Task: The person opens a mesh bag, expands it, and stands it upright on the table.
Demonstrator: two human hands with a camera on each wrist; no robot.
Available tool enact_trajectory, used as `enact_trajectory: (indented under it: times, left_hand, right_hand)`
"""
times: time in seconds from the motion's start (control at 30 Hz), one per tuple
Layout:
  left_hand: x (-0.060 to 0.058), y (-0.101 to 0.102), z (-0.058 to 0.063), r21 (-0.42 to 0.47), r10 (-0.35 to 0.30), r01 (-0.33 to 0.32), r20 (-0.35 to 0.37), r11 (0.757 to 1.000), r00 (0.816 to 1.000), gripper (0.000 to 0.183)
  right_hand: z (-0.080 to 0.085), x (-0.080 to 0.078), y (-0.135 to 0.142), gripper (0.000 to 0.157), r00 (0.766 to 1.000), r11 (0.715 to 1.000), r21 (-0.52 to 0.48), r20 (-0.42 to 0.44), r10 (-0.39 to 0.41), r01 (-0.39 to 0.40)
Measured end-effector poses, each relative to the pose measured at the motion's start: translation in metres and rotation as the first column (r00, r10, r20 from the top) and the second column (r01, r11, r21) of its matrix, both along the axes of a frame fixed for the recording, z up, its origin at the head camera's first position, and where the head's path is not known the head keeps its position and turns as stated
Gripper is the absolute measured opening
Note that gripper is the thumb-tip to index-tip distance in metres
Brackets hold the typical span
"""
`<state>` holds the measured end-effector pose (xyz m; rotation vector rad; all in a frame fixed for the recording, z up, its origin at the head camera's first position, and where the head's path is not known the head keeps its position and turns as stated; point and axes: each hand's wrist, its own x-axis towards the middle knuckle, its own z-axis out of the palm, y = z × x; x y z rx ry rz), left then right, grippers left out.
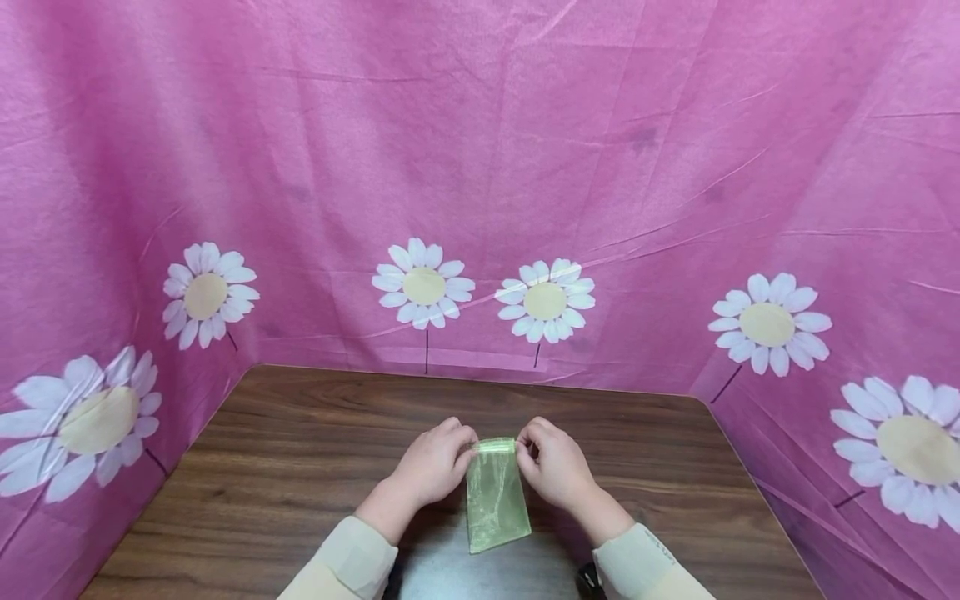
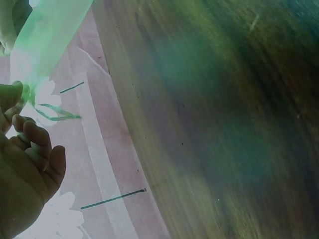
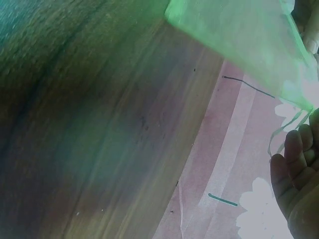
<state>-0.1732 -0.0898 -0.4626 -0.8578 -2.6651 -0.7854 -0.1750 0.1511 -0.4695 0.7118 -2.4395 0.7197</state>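
A sheer yellow-green organza drawstring pouch (image 1: 498, 500) hangs between my two hands, above the near middle of the table. My left hand (image 1: 438, 460) pinches its upper left corner, and my right hand (image 1: 553, 461) pinches the upper right one. In the left wrist view, a thin ribbon loop (image 2: 60, 117) trails from the gathered corner beside the curled fingers of the left hand (image 2: 27, 164). A similar ribbon (image 3: 273, 142) dangles by the right hand (image 3: 299, 184) in the right wrist view. The pouch looks flat, and the fingertips are partly hidden.
The dark wood-grain table (image 1: 300, 442) spreads around both hands. Behind it and along both sides hangs a pink cloth (image 1: 480, 167) printed with white daisies. Near the right sleeve, a small black object (image 1: 590, 581) shows at the lower edge.
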Motion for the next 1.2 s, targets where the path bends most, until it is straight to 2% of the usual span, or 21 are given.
enact_trajectory:
  times: [0.5, 0.63, 0.7, 0.8, 0.97, 1.07, 1.2]
  left_hand:
    - [-0.0014, 0.0000, -0.0023, -0.069, 0.039, -0.043, -0.067, 0.997, 0.997, 0.011]
    - [-0.0022, 0.0007, -0.0028, -0.061, 0.016, -0.021, -0.083, 0.998, 0.996, 0.008]
    - [-0.0027, 0.0006, -0.0031, -0.063, 0.009, -0.015, -0.088, 0.998, 0.996, 0.007]
    - [-0.0030, 0.0007, -0.0028, -0.065, 0.003, -0.009, -0.099, 0.998, 0.995, 0.005]
    - [-0.0015, 0.0022, 0.0008, -0.055, -0.015, 0.009, -0.108, 0.998, 0.994, 0.002]
    - [-0.0013, 0.0025, 0.0018, -0.056, -0.019, 0.013, -0.109, 0.998, 0.994, 0.005]
    - [-0.0016, 0.0022, 0.0015, -0.054, -0.010, 0.004, -0.111, 0.999, 0.994, 0.005]
  right_hand:
    - [-0.0018, 0.0029, -0.0002, 0.024, 1.000, 1.000, -0.009, 0.027, 0.001, -0.001]
    - [-0.0002, 0.0031, 0.0010, 0.020, 0.998, 0.997, -0.062, 0.048, 0.049, -0.046]
    - [0.0011, 0.0022, 0.0013, 0.028, 0.992, 0.992, -0.082, 0.076, 0.101, -0.094]
    - [0.0033, 0.0009, 0.0001, 0.040, 0.972, 0.983, -0.081, 0.152, 0.177, -0.166]
    - [0.0052, 0.0018, -0.0016, 0.022, 0.912, 0.958, -0.128, 0.296, 0.285, -0.258]
    - [0.0048, 0.0018, -0.0010, 0.020, 0.873, 0.941, -0.167, 0.352, 0.336, -0.295]
    - [0.0055, 0.0013, -0.0007, 0.021, 0.838, 0.921, -0.205, 0.385, 0.387, -0.331]
